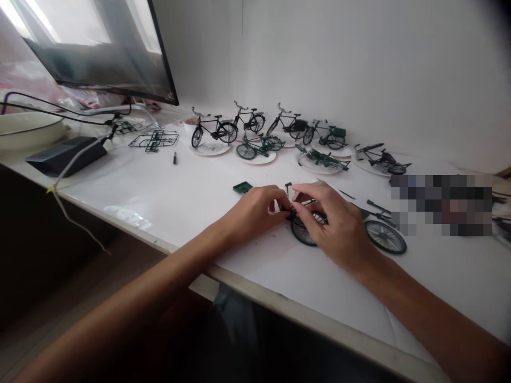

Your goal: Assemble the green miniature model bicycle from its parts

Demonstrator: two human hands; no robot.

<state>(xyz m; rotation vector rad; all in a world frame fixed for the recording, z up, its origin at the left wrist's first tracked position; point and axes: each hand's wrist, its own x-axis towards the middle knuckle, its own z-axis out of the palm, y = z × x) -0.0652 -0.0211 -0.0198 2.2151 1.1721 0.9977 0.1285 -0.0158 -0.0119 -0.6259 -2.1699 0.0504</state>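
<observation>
Both hands meet over a small dark green model bicycle [304, 230] near the table's front. My left hand [261, 208] pinches a dark part of it at the left end, fingers bent together. From the right, my right hand [329, 215] closes thumb and fingertips on the same model, beside the left fingertips, and covers much of the frame. One spoked wheel shows below the hands. A green tray-like piece [242, 187] lies just behind my left hand. Right of my right hand rests a loose-looking wheel [386, 237] with a dark bar near it.
Several model bicycles [215, 131] stand or lie on round white discs [210, 149] along the wall. Green part frames [155, 140], a small dark tool [174, 158], a black box [67, 154] and a monitor [112, 48] are at left. A blurred patch hides things at right.
</observation>
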